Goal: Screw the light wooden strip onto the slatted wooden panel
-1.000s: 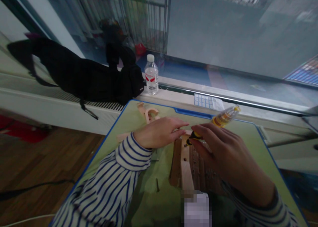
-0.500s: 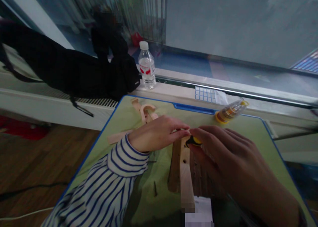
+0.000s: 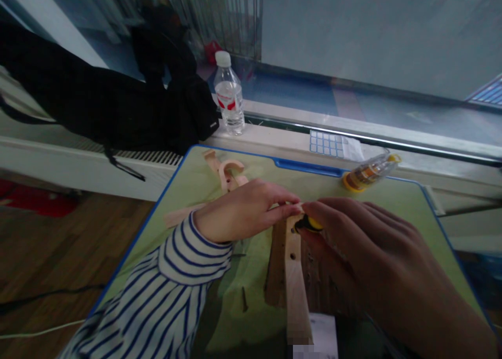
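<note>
Tan wooden bar with dark holes [image 3: 295, 292]: lies lengthwise against a brown ridged block [image 3: 276, 270], running roughly twelve to six; its middle is at five o'clock from the left hand [image 3: 253, 210] and eight o'clock from the right hand [image 3: 366, 246].
Left hand: thumb and forefinger close together, tips at the bar's twelve o'clock end; whether anything is pinched between them cannot be told.
Right hand: thumb and fingers drawn narrow around a small yellow-and-black tool [image 3: 312, 223], at the hand's nine o'clock.
Tool end: black, just beside the bar's upper hole; its contact point is hidden.
Dark slim screw [image 3: 244, 299]: on the yellow-green tabletop with a blue rim [image 3: 314, 183], at nine o'clock from the bar, apart from it.
Curved pale wooden piece [image 3: 231, 173]: at eleven o'clock from the left hand.
Clear bottle with a yellow base [image 3: 366, 175]: at twelve o'clock from the right hand, tilted in view.
Clear water bottle with a white cap [image 3: 230, 97]: upright on the white sill, beside a black fabric bag [image 3: 137, 108] at its eight o'clock.
</note>
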`<state>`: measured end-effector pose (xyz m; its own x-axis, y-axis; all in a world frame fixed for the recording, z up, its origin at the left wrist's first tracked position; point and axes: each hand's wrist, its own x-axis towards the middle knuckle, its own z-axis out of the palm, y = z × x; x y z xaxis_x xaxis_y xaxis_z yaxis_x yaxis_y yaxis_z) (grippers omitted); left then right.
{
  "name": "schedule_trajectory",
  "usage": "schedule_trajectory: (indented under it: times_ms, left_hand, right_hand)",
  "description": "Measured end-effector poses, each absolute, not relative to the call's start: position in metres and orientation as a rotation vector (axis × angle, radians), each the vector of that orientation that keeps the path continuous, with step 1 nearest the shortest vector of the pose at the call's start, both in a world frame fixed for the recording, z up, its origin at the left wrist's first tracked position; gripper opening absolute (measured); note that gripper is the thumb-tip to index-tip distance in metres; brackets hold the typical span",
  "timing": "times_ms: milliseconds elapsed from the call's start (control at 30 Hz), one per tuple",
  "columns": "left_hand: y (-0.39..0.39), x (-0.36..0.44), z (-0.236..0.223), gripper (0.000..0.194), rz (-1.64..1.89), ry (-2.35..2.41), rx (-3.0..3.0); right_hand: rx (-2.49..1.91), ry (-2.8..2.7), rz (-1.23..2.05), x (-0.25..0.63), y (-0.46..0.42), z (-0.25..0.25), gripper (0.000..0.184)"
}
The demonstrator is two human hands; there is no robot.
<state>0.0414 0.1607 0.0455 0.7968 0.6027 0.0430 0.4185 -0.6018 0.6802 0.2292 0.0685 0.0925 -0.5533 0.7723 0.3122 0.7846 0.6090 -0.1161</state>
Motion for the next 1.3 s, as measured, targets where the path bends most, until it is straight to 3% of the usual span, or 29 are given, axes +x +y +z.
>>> schedule_trajectory:
  times_ms: [1300]
  left_hand:
    - [0.1613,0.0433,0.0488,0.029,0.330,0.719,2.276]
  right_hand:
    - [-1.279,-2.501,-0.073,0.2263,0.0697,0.0949,0.020]
